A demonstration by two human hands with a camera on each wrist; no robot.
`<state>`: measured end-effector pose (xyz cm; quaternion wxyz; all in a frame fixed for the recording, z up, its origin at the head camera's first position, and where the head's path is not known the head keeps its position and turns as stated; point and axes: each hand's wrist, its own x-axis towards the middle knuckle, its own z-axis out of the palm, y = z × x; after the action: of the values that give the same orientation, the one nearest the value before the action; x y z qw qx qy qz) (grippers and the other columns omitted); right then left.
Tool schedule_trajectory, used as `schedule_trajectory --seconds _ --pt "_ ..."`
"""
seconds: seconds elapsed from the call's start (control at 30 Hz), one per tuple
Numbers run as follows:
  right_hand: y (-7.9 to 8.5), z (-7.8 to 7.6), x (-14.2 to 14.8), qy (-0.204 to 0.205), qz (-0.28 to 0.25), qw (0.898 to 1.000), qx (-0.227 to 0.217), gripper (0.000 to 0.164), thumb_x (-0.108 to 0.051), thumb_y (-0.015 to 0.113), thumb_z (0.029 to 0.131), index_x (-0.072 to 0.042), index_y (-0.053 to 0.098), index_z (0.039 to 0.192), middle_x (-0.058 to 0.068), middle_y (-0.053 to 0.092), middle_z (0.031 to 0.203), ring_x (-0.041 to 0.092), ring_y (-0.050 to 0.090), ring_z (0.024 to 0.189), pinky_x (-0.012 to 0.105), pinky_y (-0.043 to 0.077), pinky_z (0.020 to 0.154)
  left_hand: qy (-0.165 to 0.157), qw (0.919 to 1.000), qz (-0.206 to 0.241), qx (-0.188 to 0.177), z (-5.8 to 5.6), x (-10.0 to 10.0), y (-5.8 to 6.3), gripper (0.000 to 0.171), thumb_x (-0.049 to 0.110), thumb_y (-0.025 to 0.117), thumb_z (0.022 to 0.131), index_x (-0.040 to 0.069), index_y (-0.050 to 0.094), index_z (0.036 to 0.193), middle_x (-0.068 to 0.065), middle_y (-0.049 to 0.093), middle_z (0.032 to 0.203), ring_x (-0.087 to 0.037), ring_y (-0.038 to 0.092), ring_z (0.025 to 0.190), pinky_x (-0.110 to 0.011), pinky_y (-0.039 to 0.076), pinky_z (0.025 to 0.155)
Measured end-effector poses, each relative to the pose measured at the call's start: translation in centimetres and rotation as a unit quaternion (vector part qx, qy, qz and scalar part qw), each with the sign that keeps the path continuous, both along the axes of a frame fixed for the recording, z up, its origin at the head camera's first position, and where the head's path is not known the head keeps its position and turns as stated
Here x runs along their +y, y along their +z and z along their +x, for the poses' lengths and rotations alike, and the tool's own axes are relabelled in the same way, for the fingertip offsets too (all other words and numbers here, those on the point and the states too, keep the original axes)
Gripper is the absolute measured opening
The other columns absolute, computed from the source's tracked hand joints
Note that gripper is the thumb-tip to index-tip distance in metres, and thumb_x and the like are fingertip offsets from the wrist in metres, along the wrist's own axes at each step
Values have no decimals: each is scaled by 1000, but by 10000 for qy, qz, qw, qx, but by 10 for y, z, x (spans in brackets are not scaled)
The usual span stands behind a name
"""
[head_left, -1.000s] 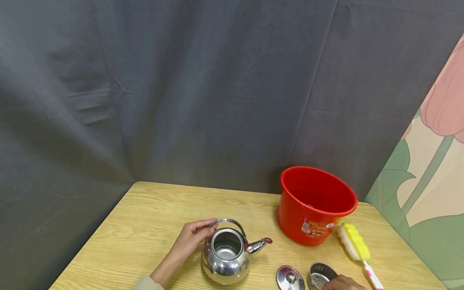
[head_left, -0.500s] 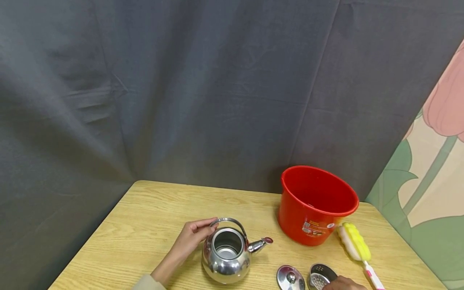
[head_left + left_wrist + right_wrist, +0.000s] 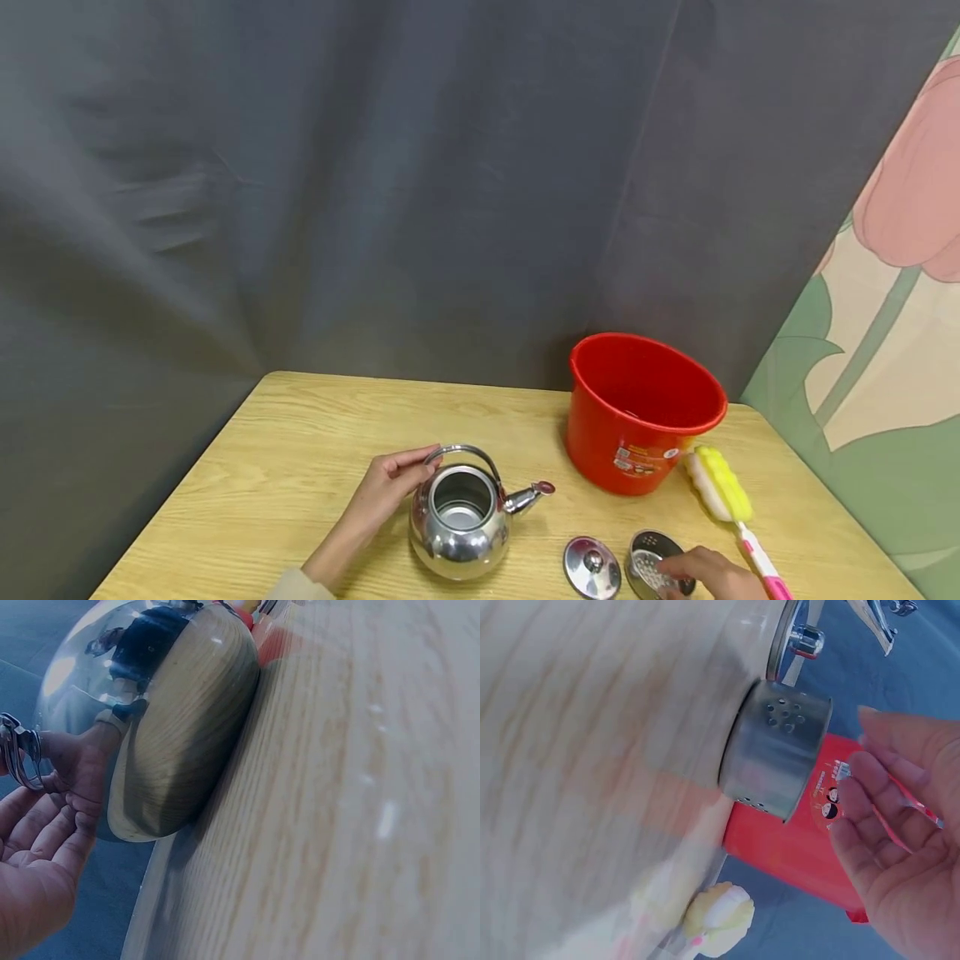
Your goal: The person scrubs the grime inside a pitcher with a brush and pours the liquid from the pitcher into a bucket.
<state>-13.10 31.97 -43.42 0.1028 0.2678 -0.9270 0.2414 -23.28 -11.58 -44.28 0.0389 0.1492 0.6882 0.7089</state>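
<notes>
A shiny steel kettle [image 3: 459,552] stands lidless on the wooden table, its spout toward the right. My left hand [image 3: 384,492] pinches the lower end of the kettle's arched handle [image 3: 34,761]; part of the fingers is cut off in the left wrist view. To the right, a perforated metal strainer [image 3: 772,757] sits upright on the table. Over its near side in the head view is my right hand [image 3: 711,573]. The right wrist view shows those fingers relaxed and apart from the strainer's rim, holding nothing. The round kettle lid [image 3: 591,568] lies between kettle and strainer, knob up.
A red bucket [image 3: 626,458] stands at the back right of the table [image 3: 322,417]. Beside it lies a yellow and white sponge brush [image 3: 722,487] with a pink and white handle. A dark curtain [image 3: 420,208] hangs behind the table.
My right hand has lifted off the strainer's near rim and its fingers have spread. The left hand stays at the kettle's handle. The head view has shifted slightly.
</notes>
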Motion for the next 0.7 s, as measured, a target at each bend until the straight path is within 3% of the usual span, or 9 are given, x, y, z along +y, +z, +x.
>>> schedule_trajectory --seconds 0.03,0.1,0.2,0.3,0.47,0.53,0.6,0.7 --pt "2 1 -3 -107 -32 9994 337 23 -12 81 77 -9 71 97 -19 59 87 -3 54 74 21 48 53 21 10000 -5 3 0 -1 0 40 11 62 94 -6 57 130 -20 63 121 -28 61 113 -27 50 93" --pt "5 7 -12 -871 -60 9931 788 24 -15 85 72 -17 73 94 -21 62 87 -3 57 75 21 51 55 22 10000 0 -1 1 -3 1 40 11 62 94 -6 56 130 -19 63 121 -27 61 113 -27 50 93" --pt "13 14 -22 -1892 -217 9764 1015 27 -17 89 67 -21 75 90 -18 67 86 0 62 76 24 54 59 -40 10000 4 2 1 -3 2 41 11 62 94 -7 56 130 -21 62 122 -28 60 113 -27 50 93" --pt "19 21 -26 -2765 -397 9556 933 26 -24 89 68 -20 76 90 -9 71 87 8 67 75 21 55 60 -92 10000 -5 -2 2 -2 2 41 12 62 94 -7 55 130 -22 61 123 -30 59 115 -27 50 93" --pt "24 25 -15 -3537 -672 9315 516 37 -35 83 76 -10 75 103 12 73 95 29 70 82 10 49 58 -102 9999 -6 -16 3 -1 3 41 11 62 94 -6 56 130 -24 60 123 -31 58 115 -27 50 93" --pt "24 26 -6 -3703 -910 9241 262 43 -37 81 79 -5 73 108 17 71 101 25 70 84 7 46 58 -97 10000 0 -22 3 -1 3 41 11 62 94 -6 56 130 -23 60 123 -32 58 115 -27 50 93" --pt "25 25 4 -3964 -1187 9103 -155 51 -41 78 81 -2 70 113 19 69 107 14 68 83 5 44 58 -95 10000 -4 -20 3 -1 3 41 11 62 94 -6 56 130 -23 60 123 -31 58 116 -26 50 93" --pt "23 24 16 -4425 -1812 8765 -561 58 -44 76 83 1 67 119 19 67 114 -10 55 79 4 43 58 -96 10000 -7 -11 3 0 3 40 11 62 94 -6 56 130 -23 61 123 -31 58 115 -26 50 94"
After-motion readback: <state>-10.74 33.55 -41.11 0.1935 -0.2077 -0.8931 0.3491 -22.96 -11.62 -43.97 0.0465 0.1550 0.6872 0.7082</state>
